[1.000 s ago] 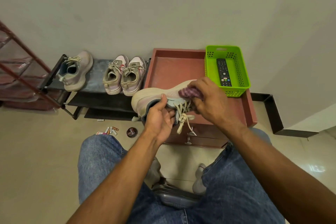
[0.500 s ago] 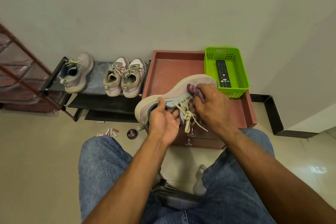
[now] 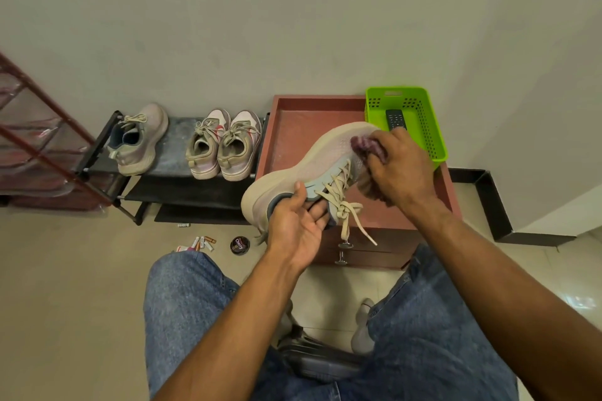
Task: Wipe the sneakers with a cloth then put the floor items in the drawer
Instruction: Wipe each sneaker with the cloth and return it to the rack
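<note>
My left hand (image 3: 298,226) grips a beige sneaker (image 3: 312,163) by its heel opening, holding it in the air above the red-brown drawer unit (image 3: 293,127). My right hand (image 3: 395,169) presses a purple cloth (image 3: 366,146) against the sneaker's toe end. Its laces hang loose below. On the low black shoe rack (image 3: 182,192) to the left rest a single matching sneaker (image 3: 138,140) and a pair of grey-pink sneakers (image 3: 224,145). On the floor lie several batteries (image 3: 202,242) and a round polish tin (image 3: 240,245).
A green basket (image 3: 423,117) holding a remote control (image 3: 394,119) sits on the drawer unit's back right. Drawer knobs (image 3: 343,252) face me. A red metal rack (image 3: 39,140) stands far left. My knees in jeans fill the foreground, a stool beneath.
The sneaker has been raised and tilted so its toe points up right. My right hand slid the cloth from the tongue area towards the toe.
</note>
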